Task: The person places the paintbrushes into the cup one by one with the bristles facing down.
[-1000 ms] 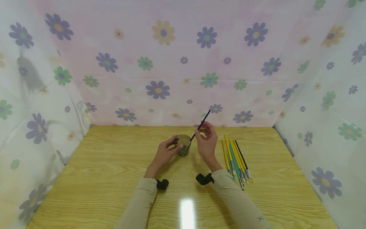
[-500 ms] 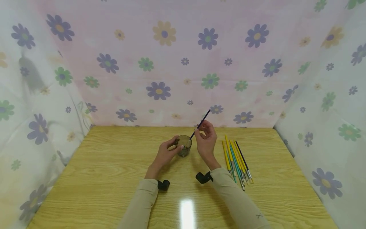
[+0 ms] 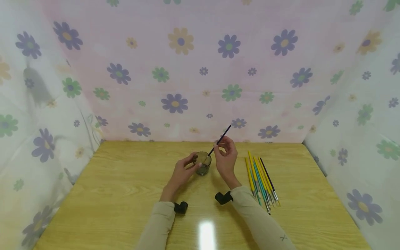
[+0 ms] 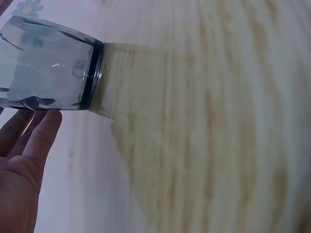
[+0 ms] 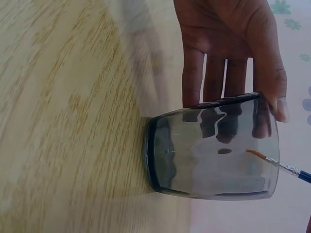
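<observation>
The right hand [image 3: 225, 158] pinches a thin dark-handled paintbrush [image 3: 219, 140] between thumb and fingertips, handle slanting up and away, bristle end down inside a small smoky-grey clear glass cup [image 3: 202, 163]. In the right wrist view the orange-brown bristles and silver ferrule [image 5: 272, 160] show through the cup wall, near the rim; whether the tip touches water or the glass I cannot tell, and no water level is plain. The left hand [image 3: 182, 171] steadies the cup from its left side, fingers fairly straight and laid against the wall, thumb at the rim [image 5: 279, 99]; it braces rather than wraps.

The cup stands upright on the pale wood-grain desk [image 3: 125, 187], about midway between the left and right edges and nearer the far edge. To its right, closer to the right edge, lies a row of yellow, teal and black paintbrushes [image 3: 260, 178], side by side, bristle ends toward the near edge, well apart from the cup.

Judging by this, one brush is being dipped or rinsed while the rest of the row lies untouched, so most of the work seems left.

A flower-printed cloth backdrop [image 3: 200, 69] encloses the desk on three sides.
</observation>
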`<state>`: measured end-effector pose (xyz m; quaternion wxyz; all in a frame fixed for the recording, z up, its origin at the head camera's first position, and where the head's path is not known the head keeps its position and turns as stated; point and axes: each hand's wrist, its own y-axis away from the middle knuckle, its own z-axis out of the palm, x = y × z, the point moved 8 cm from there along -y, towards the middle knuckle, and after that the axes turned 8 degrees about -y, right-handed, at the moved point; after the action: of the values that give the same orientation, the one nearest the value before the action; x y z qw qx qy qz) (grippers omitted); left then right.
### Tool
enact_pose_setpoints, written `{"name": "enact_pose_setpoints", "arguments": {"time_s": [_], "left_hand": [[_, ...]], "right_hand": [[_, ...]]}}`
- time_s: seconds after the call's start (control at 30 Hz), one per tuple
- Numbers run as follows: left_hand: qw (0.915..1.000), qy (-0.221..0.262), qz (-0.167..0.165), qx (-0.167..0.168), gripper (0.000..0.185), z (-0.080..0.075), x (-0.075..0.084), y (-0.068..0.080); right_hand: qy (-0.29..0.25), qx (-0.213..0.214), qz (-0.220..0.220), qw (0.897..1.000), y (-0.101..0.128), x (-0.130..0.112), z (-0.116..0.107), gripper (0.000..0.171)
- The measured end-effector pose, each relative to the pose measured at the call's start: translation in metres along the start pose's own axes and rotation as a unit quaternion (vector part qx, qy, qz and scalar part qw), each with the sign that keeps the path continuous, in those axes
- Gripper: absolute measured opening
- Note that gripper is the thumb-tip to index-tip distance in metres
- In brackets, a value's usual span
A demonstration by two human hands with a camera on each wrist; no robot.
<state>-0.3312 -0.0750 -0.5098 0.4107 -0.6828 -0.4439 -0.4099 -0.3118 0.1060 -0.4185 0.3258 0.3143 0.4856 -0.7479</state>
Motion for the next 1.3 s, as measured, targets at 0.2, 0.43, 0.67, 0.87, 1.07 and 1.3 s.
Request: {"name": "enact_pose_setpoints", "arguments": {"time_s": [0.2,0.43,0.67,0.87,1.07,1.3], "left_hand": [[0.9997,0.018,-0.014,0.001,0.06,0.002,-0.003,0.005],[0.9993,0.019,-0.023,-0.022,0.06,0.006,0.008,0.006],[0.9997,0.019,-0.015,0.007,0.06,0.009,0.0,0.004],[0.9994,0.022,-0.023,0.015,0.06,0.006,0.0,0.003],[0.9991,0.025,-0.025,0.022,0.06,0.004,-0.005,0.002],[0.9991,0.023,-0.031,0.019,0.06,0.004,-0.006,0.003]], "right_hand": [[0.003,-0.008,-0.001,1.0,0.003,0.004,-0.001,0.027],[0.008,-0.011,0.008,1.0,0.002,0.008,-0.003,0.026],[0.026,-0.012,0.018,0.999,0.002,0.012,-0.006,0.028],[0.015,-0.013,0.018,1.0,0.0,0.017,-0.003,0.03],[0.008,-0.023,0.042,0.999,0.001,0.024,0.002,0.032],[0.006,-0.027,0.076,0.997,0.004,0.032,0.003,0.033]]}}
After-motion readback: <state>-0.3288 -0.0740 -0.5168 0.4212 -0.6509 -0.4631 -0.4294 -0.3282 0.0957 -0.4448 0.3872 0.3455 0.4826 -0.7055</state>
